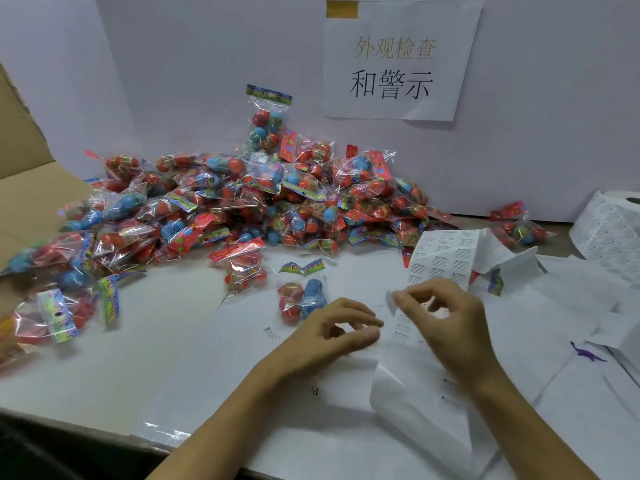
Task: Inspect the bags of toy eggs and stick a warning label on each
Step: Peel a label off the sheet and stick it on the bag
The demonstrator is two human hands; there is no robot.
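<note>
Bag pile (242, 199) behind; near tabletop (104, 358) seemingly passable.

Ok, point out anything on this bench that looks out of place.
A small purple toy dinosaur lies loose on the white paper at the right, outside any bag. One bag of toy eggs sits apart from the main pile, near the label roll.
</note>
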